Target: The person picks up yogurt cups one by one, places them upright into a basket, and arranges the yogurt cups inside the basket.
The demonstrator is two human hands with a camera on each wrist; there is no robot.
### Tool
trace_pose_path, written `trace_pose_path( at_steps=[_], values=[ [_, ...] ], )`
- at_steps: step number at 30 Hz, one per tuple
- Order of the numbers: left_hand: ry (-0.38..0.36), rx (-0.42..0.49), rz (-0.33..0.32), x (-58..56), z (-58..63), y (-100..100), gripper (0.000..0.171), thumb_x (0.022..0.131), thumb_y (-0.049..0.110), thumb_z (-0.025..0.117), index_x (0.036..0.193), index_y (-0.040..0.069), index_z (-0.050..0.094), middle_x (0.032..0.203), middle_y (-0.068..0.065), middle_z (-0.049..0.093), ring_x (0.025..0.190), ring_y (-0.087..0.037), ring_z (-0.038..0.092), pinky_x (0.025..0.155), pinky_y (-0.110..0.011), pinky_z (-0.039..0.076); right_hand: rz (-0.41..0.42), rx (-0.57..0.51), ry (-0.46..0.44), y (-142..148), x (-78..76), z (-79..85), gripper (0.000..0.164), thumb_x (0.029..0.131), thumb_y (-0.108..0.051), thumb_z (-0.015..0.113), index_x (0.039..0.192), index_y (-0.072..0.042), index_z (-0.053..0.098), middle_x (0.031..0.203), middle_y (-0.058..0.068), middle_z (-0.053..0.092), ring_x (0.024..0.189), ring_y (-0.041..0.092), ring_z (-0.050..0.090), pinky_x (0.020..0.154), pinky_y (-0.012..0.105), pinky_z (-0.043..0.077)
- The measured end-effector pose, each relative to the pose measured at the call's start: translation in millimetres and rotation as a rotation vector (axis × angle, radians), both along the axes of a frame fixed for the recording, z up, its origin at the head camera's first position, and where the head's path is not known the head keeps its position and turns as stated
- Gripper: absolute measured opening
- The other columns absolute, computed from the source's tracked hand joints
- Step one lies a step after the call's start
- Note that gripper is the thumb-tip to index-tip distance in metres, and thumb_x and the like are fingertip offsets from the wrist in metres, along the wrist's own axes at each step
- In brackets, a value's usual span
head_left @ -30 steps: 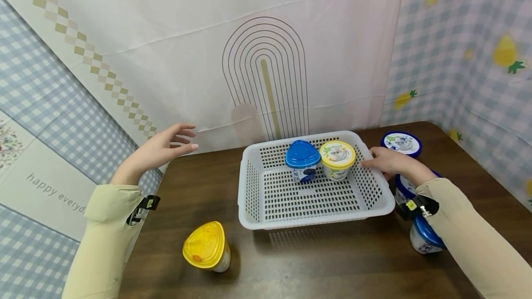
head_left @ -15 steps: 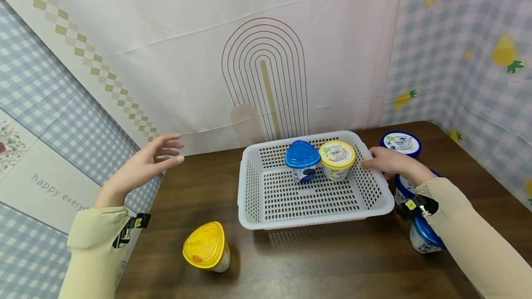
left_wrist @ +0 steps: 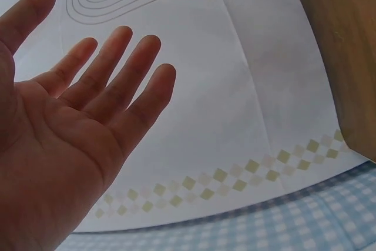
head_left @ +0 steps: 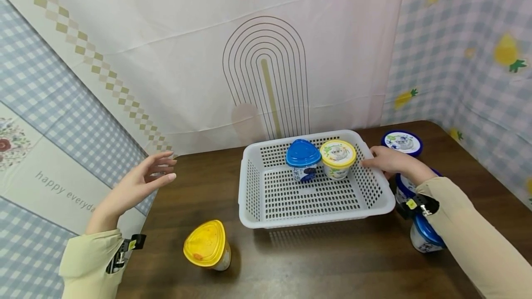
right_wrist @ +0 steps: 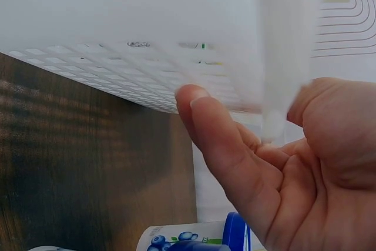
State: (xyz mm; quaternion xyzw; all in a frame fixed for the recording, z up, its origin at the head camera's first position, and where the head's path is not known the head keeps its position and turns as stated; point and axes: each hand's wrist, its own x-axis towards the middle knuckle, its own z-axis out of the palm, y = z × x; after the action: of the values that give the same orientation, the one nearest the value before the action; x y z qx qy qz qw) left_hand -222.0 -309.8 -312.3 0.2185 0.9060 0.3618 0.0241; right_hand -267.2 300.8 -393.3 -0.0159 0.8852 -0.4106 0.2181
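Both hands are raised at either side of a white plastic basket, doing different things. Left hand is in the air over the far left part of the brown surface, holding nothing, its fingers loosely spread and slightly bent, the thumb apart from them; it is well apart from the basket. Right hand grips the basket's right rim, with the thumb over the inner side and the fingers outside, beneath the edge. The basket is at the middle of the surface, towards the back, and two cups stand upright inside it near its far wall: a blue-lidded cup and, just to its right, a round yellow-lidded cup. Nearer the person, left of the basket, a cup with a rounded triangular yellow lid stands on the surface. To the right of the basket are three more cups: a far cup just beyond the gripping hand, a middle cup partly hidden by the forearm, and a near cup with a bright blue lid, partly covered by the sleeve.
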Motion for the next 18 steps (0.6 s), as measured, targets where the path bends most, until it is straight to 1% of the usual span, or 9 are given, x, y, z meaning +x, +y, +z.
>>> trace_pose_path(
  at_steps=[3, 5, 6, 7, 10, 13, 15, 18],
  values=[
    [0.002, 0.007, 0.012, 5.4, -5.7, -4.7, 0.06, 0.103, 0.024, 0.06, 0.156, 0.015, 0.033, 0.144, -0.011, 0.049, 0.126, -0.022, 0.053, 0.089, -0.013, 0.047, -0.006, 0.002, -0.001, 0.5, -0.4, -0.2, 0.048, 0.104, -0.019, 0.054, 0.131, 0.017, 0.036, 0.103, 0.025, 0.068, 0.082, 0.029, 0.073, 0.069, 0.045, 0.061],
    [-0.005, 0.018, 0.021, 9.0, -9.9, -7.4, 0.06, 0.103, 0.023, 0.06, 0.155, 0.015, 0.034, 0.143, -0.01, 0.049, 0.126, -0.023, 0.053, 0.089, -0.013, 0.047, -0.006, 0.002, 0.0, 0.7, -0.5, -0.2, 0.049, 0.104, -0.019, 0.054, 0.131, 0.017, 0.036, 0.103, 0.025, 0.068, 0.083, 0.029, 0.073, 0.07, 0.045, 0.061],
    [-0.009, 0.022, 0.026, 10.9, -12.2, -8.5, 0.059, 0.103, 0.024, 0.06, 0.155, 0.015, 0.034, 0.143, -0.01, 0.049, 0.125, -0.021, 0.054, 0.09, -0.013, 0.047, -0.005, 0.003, 0.001, 0.8, -0.6, -0.2, 0.049, 0.104, -0.019, 0.054, 0.131, 0.017, 0.036, 0.103, 0.025, 0.068, 0.083, 0.029, 0.073, 0.07, 0.045, 0.061],
    [-0.018, 0.028, 0.031, 12.7, -14.7, -9.6, 0.059, 0.103, 0.024, 0.06, 0.155, 0.015, 0.034, 0.143, -0.01, 0.049, 0.126, -0.022, 0.053, 0.09, -0.013, 0.047, -0.001, 0.004, 0.001, 0.9, -0.7, -0.2, 0.049, 0.104, -0.019, 0.054, 0.131, 0.017, 0.036, 0.103, 0.025, 0.068, 0.083, 0.029, 0.073, 0.07, 0.045, 0.061],
    [-0.031, 0.032, 0.05, 18.1, -23.3, -13.5, 0.059, 0.103, 0.024, 0.06, 0.155, 0.015, 0.034, 0.143, -0.01, 0.05, 0.127, -0.032, 0.052, 0.09, -0.014, 0.046, 0.004, 0.004, -0.001, 0.5, -0.8, -0.3, 0.047, 0.104, -0.019, 0.054, 0.13, 0.017, 0.036, 0.102, 0.025, 0.067, 0.082, 0.029, 0.073, 0.07, 0.044, 0.061],
    [-0.046, 0.041, 0.067, 22.1, -32.2, -17.5, 0.059, 0.103, 0.024, 0.06, 0.155, 0.014, 0.033, 0.143, -0.012, 0.05, 0.128, -0.038, 0.05, 0.09, -0.015, 0.047, 0.009, 0.005, -0.004, 0.5, -1.4, -0.5, 0.047, 0.104, -0.019, 0.054, 0.129, 0.017, 0.036, 0.102, 0.025, 0.067, 0.082, 0.029, 0.073, 0.07, 0.044, 0.061],
    [-0.056, 0.045, 0.077, 24.3, -37.4, -19.6, 0.06, 0.103, 0.025, 0.06, 0.155, 0.013, 0.033, 0.143, -0.013, 0.05, 0.128, -0.038, 0.05, 0.089, -0.016, 0.047, 0.01, 0.006, -0.006, 0.5, -1.5, -0.2, 0.047, 0.104, -0.019, 0.053, 0.129, 0.016, 0.037, 0.102, 0.025, 0.067, 0.082, 0.028, 0.073, 0.07, 0.044, 0.061],
    [-0.065, 0.051, 0.089, 27.4, -44.4, -21.6, 0.06, 0.103, 0.024, 0.06, 0.155, 0.012, 0.034, 0.142, -0.013, 0.05, 0.127, -0.036, 0.052, 0.089, -0.017, 0.049, 0.011, 0.01, -0.006, 0.8, -1.6, 0.3, 0.047, 0.104, -0.02, 0.053, 0.13, 0.016, 0.037, 0.102, 0.023, 0.068, 0.082, 0.028, 0.073, 0.07, 0.044, 0.061]
  ],
)
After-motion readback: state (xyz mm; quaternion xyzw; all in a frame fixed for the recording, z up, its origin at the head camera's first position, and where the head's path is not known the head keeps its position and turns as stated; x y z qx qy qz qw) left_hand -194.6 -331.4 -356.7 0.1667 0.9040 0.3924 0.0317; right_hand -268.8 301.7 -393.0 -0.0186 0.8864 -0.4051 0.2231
